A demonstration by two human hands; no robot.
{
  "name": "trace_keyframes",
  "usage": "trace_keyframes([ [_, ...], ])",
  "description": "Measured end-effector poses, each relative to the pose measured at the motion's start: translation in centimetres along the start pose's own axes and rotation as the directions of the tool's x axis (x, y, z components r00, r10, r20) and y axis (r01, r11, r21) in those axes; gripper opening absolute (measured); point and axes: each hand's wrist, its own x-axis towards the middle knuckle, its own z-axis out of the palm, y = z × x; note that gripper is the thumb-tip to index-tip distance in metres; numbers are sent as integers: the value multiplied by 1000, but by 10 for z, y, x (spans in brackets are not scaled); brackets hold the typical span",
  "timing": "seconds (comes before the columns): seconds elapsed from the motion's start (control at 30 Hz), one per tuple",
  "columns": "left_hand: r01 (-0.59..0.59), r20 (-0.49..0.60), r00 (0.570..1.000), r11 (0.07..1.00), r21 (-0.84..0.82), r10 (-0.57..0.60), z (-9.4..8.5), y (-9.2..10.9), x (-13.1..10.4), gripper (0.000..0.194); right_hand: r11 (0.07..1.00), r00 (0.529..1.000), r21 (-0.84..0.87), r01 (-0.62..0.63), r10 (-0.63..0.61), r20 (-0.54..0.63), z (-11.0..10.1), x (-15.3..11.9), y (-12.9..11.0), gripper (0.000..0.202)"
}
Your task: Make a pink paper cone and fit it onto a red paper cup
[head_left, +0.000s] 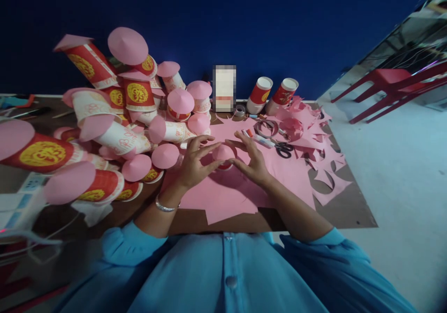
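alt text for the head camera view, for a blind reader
The left hand and right hand frame a pink paper cone above pink sheets. Cone-topped cups crowd the left; scissors and paper scraps lie right.

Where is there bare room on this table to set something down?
Bare brown tabletop shows at the near right corner, bordered by pink offcuts. The pink sheet lies open between left hand, right hand and shirt. Crowded: the left, heaped with cone-topped cups, and the right rear, with offcuts and scissors.
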Motion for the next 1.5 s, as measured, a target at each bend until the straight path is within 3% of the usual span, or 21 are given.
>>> trace_keyframes([
  [0.3,-10,32,999,1000,-6,10,1,-2,1,43,996,1000,-90,4,-4,-3,-3,4,-3,78],
  [0.47,-31,-19,999,999,-20,30,4,-4,-1,48,997,999,-63,41,-42,-3,0,1,-2,78],
  [0.83,-24,21,999,998,-56,25,3,-3,0,41,994,1000,-106,18,-17,8,-1,2,-3,76],
  [0.97,143,16,990,965,-219,-143,5,-3,-1,40,999,999,30,15,-14,-49,4,1,-3,70],
  [1.13,412,85,905,804,-430,-418,15,0,-3,44,983,983,144,-117,135,-124,13,1,3,69],
  [1.33,500,161,861,748,-436,-482,16,15,0,43,933,970,296,-203,232,-67,22,1,8,72],
  [1.5,526,173,835,665,-530,-523,19,14,2,41,869,952,424,-257,302,-43,25,1,8,75],
])
